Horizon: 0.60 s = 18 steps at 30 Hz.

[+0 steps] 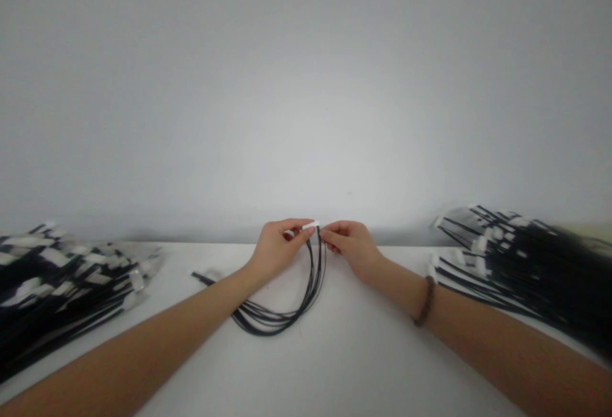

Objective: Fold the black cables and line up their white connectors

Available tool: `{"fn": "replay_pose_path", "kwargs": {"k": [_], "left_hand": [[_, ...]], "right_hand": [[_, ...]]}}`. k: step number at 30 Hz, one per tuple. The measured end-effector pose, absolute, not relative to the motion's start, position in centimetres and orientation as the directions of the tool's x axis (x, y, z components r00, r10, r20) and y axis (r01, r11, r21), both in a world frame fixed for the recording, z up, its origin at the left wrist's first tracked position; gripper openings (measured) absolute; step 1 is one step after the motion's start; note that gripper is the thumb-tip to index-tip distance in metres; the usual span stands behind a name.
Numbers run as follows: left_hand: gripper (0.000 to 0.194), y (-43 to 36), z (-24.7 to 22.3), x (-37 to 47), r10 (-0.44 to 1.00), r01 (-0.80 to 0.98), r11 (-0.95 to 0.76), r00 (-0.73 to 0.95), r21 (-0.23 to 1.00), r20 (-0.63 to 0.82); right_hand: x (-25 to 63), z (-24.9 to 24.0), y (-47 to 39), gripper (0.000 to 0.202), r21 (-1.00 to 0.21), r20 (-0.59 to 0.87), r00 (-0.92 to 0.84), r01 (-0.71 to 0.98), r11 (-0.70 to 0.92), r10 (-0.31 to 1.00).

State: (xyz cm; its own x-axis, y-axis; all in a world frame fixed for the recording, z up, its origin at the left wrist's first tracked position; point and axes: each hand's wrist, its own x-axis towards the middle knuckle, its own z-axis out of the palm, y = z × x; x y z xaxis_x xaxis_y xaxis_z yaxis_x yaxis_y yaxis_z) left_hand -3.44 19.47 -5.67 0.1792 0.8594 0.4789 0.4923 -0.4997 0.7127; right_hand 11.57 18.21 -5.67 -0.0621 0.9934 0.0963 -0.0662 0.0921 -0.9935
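Note:
A white connector (310,225) is pinched between the thumb and fingers of my left hand (281,243), near the wall at the middle. Thin black wires (301,310) hang from the connector, curve down and left over the white table and pass under my left forearm. Their dark far end shows on the other side of that forearm. My right hand (349,243) is just right of the connector, its thumb and forefinger closed on one of the black wires close to the connector.
On the left of the white table (335,353) lies a heap of black cables with white ends (62,283). Another pile of black cables (535,270) lies on the right, beside my right forearm. A pale wall (306,98) rises behind the table.

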Motion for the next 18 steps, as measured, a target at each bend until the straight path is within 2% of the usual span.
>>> {"fn": "replay_pose_path", "kwargs": {"k": [11,18], "left_hand": [[0.035,19.53,-5.73,-3.53,0.883,0.470,-0.465,0.185,0.751,0.431],[0.035,19.56,-5.78,-3.54,0.886,0.476,-0.461,0.202,0.749,0.417]], "right_hand": [[11.49,-6.08,18.24,0.012,-0.991,0.122,-0.026,-0.063,0.120,0.992],[11.48,-5.83,17.76,0.013,-0.989,0.146,0.011,0.016,0.146,0.989]]}}
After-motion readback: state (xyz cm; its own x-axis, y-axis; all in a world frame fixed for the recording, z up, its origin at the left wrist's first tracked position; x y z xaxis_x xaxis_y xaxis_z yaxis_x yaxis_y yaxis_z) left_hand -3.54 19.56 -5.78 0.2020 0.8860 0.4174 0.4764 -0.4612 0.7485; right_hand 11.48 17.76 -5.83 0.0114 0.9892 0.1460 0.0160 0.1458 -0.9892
